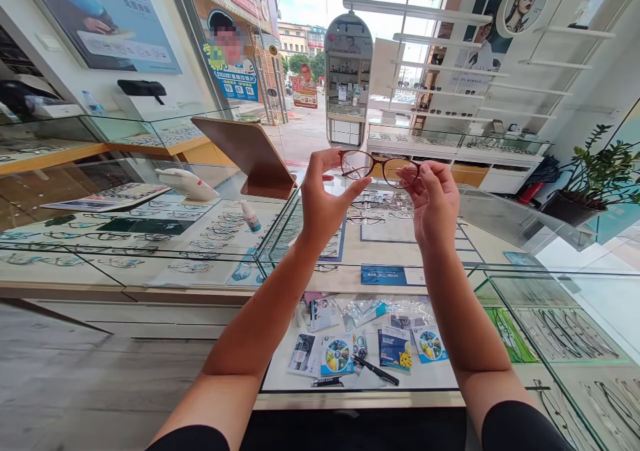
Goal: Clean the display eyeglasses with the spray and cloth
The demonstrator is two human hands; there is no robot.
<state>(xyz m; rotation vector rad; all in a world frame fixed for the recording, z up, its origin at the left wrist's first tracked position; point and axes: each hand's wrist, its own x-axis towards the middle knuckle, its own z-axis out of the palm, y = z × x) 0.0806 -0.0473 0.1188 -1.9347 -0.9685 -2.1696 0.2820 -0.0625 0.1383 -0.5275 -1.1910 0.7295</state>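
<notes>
A pair of eyeglasses (379, 162) with a thin reddish-brown frame and clear lenses is held up above the glass counter. My left hand (325, 194) pinches its left end, the thumb beneath the lens and the fingers at the rim. At the other end, my right hand (436, 201) grips the frame near the hinge, fingers curled. Both forearms stretch forward over the display case (345, 281). Part of the temples is hidden behind the lenses and fingers.
Below my arms lie packets, leaflets (337, 355) and a black pen (376, 369). A tilted brown countertop mirror (250, 154), a white hand model (187, 184) and a small bottle (251, 217) stand on the left counter. A potted plant (583, 184) is at the right.
</notes>
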